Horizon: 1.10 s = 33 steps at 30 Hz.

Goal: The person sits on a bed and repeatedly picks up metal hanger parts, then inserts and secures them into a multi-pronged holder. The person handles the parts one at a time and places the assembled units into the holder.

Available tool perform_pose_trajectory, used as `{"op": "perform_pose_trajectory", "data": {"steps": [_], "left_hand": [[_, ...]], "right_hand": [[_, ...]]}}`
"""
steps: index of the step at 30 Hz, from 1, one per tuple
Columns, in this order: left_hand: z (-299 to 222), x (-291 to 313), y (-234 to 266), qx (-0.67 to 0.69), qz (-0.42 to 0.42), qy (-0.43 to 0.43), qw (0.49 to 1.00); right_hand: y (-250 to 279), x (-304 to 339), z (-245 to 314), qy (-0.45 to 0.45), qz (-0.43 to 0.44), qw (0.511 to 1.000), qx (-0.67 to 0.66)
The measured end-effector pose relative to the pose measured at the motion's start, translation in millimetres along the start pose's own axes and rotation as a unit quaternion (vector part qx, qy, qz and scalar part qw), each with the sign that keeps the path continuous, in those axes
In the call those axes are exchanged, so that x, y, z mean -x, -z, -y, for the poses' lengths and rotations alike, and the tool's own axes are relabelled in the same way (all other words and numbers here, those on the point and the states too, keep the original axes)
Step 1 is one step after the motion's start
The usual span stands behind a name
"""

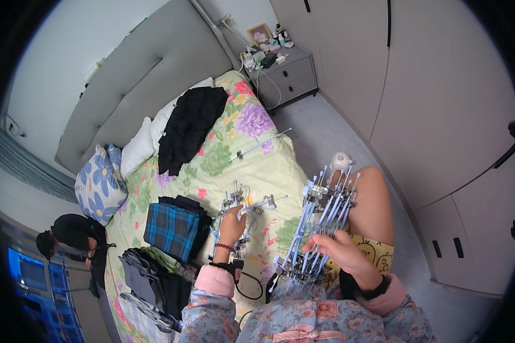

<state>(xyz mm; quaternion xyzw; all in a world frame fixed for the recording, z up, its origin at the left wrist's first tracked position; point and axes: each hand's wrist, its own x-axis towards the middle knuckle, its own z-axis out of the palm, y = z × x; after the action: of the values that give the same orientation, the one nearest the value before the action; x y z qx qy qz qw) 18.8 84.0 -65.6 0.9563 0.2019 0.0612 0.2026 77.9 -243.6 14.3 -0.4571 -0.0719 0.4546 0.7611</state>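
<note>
A thick bundle of light-blue clip hangers (323,214) with metal clips rests against my lap, and my right hand (340,251) is closed around its hooks in the middle. To the left, my left hand (230,227) reaches over the bed with its fingertips closed on a single clip hanger (265,203). Under and around that hand lies a smaller heap of the same hangers (246,243), partly hidden by it. One more clip hanger (260,144) lies alone farther up the bed.
Folded blue plaid clothing (169,224) and dark folded clothes (149,277) lie left of my left hand. A black garment (191,126) is spread near the pillows (137,150). A person in black (77,234) is at the far left. A cluttered nightstand (289,74) and wardrobe (440,86) stand beyond the bed.
</note>
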Motion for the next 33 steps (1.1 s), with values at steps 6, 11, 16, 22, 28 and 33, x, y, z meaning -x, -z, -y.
{"op": "perform_pose_trajectory", "data": {"steps": [6, 11, 16, 22, 28, 33], "left_hand": [[42, -23, -46, -0.115, -0.032, 0.016, 0.993], [67, -29, -54, -0.225, 0.01, -0.002, 0.974], [71, -26, -41, -0.199, 0.026, 0.01, 0.98], [67, -12, -25, -0.136, 0.008, -0.06, 0.989], [78, 2, -30, -0.277, 0.051, -0.06, 0.958], [73, 14, -24, -0.346, 0.019, -0.147, 0.926]], "right_hand": [[4, 2, 2, -0.011, 0.051, 0.999, 0.015], [5, 2, -2, -0.011, 0.055, 0.997, 0.05], [5, 0, -4, 0.017, 0.045, 0.999, 0.013], [5, 1, -4, 0.017, 0.039, 0.999, 0.007], [6, 1, -5, 0.027, 0.039, 0.999, 0.013], [7, 4, -4, 0.01, 0.031, 0.999, 0.009]]}}
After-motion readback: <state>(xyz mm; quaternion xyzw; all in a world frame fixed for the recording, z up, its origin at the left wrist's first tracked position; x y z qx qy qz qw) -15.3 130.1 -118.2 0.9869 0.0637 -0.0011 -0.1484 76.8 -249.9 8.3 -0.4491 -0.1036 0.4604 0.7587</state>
